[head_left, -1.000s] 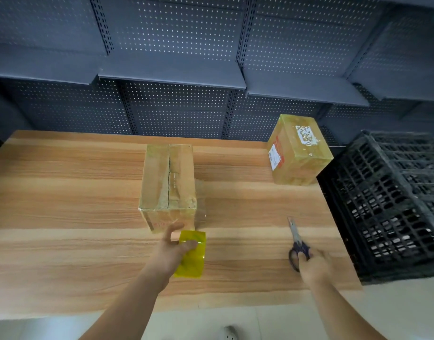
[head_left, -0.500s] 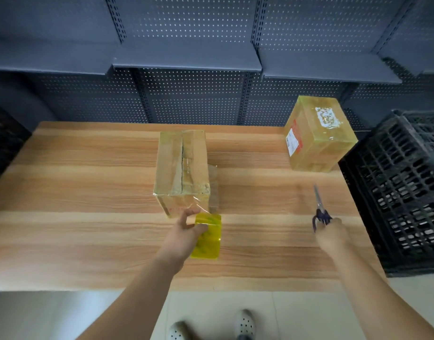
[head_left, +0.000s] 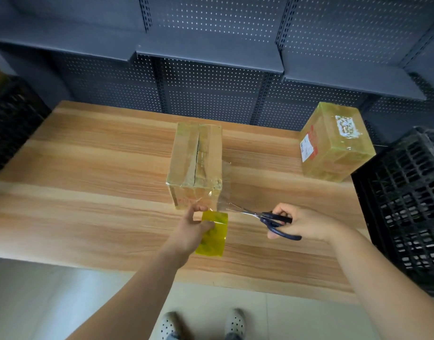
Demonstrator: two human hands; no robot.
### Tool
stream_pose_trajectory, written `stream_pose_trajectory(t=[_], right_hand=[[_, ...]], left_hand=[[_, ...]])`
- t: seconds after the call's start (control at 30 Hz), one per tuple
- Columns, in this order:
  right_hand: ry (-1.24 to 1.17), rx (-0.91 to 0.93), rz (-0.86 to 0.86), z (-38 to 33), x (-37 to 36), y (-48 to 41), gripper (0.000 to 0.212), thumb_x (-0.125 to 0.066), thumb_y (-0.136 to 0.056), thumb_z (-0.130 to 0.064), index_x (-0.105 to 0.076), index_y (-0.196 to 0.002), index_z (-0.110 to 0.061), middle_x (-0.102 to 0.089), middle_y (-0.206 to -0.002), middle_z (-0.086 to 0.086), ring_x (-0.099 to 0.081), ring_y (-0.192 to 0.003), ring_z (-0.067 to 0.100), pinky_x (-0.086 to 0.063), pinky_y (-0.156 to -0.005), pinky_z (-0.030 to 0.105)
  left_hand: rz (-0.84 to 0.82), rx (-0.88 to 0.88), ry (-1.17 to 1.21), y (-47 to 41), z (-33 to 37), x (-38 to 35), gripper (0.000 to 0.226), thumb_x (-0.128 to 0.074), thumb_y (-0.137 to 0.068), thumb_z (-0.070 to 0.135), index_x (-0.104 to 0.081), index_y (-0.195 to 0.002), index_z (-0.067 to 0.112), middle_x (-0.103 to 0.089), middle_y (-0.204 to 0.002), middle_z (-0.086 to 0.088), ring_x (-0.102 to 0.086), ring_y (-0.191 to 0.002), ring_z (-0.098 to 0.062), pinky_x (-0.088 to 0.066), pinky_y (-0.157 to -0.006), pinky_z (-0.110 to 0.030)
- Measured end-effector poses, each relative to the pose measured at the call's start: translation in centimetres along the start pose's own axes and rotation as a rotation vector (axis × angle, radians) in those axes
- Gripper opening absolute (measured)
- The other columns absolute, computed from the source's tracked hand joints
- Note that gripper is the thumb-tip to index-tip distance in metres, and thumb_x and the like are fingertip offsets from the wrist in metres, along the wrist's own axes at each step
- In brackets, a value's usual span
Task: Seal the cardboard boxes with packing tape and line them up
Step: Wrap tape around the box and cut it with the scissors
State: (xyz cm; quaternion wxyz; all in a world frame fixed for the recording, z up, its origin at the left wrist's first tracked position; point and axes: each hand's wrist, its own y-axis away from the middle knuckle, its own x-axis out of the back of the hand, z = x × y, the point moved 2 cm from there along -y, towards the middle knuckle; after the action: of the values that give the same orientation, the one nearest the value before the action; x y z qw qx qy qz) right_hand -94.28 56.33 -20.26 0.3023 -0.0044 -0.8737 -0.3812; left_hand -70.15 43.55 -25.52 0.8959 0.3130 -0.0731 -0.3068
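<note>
A cardboard box (head_left: 196,163) stands in the middle of the wooden table (head_left: 76,187), its top seam partly split and glossy with tape. My left hand (head_left: 190,231) grips a yellow roll of packing tape (head_left: 214,233) just in front of the box. A clear strip of tape (head_left: 223,192) runs from the roll up to the box's near right corner. My right hand (head_left: 306,223) holds blue-handled scissors (head_left: 267,218), whose blades point left and reach the strip. A second box (head_left: 333,143), fully wrapped in yellowish tape with a label, stands at the table's far right.
A black plastic crate (head_left: 402,204) stands right of the table, another dark crate (head_left: 12,119) at the far left. Grey perforated shelving (head_left: 211,57) rises behind the table. My feet in white shoes (head_left: 201,323) show below the table's near edge.
My right hand picked the scissors up off the table and carried them left to the tape strip. My left hand kept its hold on the roll. The camera tilted further down.
</note>
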Motion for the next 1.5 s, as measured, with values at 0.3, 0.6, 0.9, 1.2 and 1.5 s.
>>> stream_pose_trajectory(t=[0.3, 0.6, 0.9, 1.2, 1.5], right_hand=[[-0.014, 0.023, -0.06, -1.9, -1.0, -1.7, 0.056, -0.076, -0.05, -0.073, -0.065, -0.091, -0.038, -0.071, -0.099, -0.009, -0.062, -0.085, 0.012, -0.04, -0.074, 0.026], [-0.049, 0.037, -0.101, -2.2, -1.5, -3.3, 0.055, -0.078, -0.046, -0.073, -0.069, -0.089, -0.04, -0.072, -0.095, -0.01, -0.061, -0.084, 0.008, -0.042, -0.079, 0.027], [-0.075, 0.036, -0.101, -2.4, -1.7, -3.6, 0.055, -0.077, -0.047, -0.072, -0.07, -0.09, -0.039, -0.071, -0.087, -0.015, -0.06, -0.078, 0.005, -0.043, -0.077, 0.025], [-0.177, 0.032, -0.109, -2.4, -2.0, -3.6, 0.04, -0.085, -0.061, -0.046, -0.072, -0.091, -0.024, -0.067, -0.077, -0.005, -0.053, -0.059, 0.011, -0.042, -0.066, 0.029], [-0.095, 0.056, -0.017, -2.2, -1.4, -3.9, 0.035, -0.086, -0.056, -0.051, -0.071, -0.081, -0.031, -0.063, -0.07, -0.015, -0.051, -0.064, 0.007, -0.035, -0.067, 0.027]], left_hand=[[0.004, -0.006, 0.003, 0.5, -0.4, 0.4, 0.038, -0.069, -0.084, 0.014, -0.054, -0.111, 0.037, -0.068, -0.108, -0.019, -0.065, -0.089, -0.031, -0.055, -0.077, -0.043], [-0.025, 0.002, 0.0, 1.0, -0.2, 0.8, 0.032, -0.065, -0.089, 0.009, -0.054, -0.112, 0.029, -0.069, -0.104, -0.013, -0.063, -0.086, -0.028, -0.054, -0.07, -0.036], [-0.03, 0.003, -0.025, 0.7, -0.3, 1.1, 0.031, -0.066, -0.088, 0.011, -0.054, -0.108, 0.032, -0.069, -0.101, -0.013, -0.063, -0.088, -0.03, -0.054, -0.075, -0.04], [-0.038, -0.007, -0.044, 1.0, 0.3, 1.3, 0.029, -0.065, -0.088, 0.009, -0.054, -0.106, 0.029, -0.07, -0.097, -0.015, -0.064, -0.08, -0.027, -0.053, -0.068, -0.035], [-0.045, -0.017, -0.069, 1.1, 0.6, 1.4, 0.029, -0.066, -0.088, 0.01, -0.054, -0.105, 0.031, -0.069, -0.103, -0.017, -0.063, -0.083, -0.029, -0.053, -0.071, -0.037]])
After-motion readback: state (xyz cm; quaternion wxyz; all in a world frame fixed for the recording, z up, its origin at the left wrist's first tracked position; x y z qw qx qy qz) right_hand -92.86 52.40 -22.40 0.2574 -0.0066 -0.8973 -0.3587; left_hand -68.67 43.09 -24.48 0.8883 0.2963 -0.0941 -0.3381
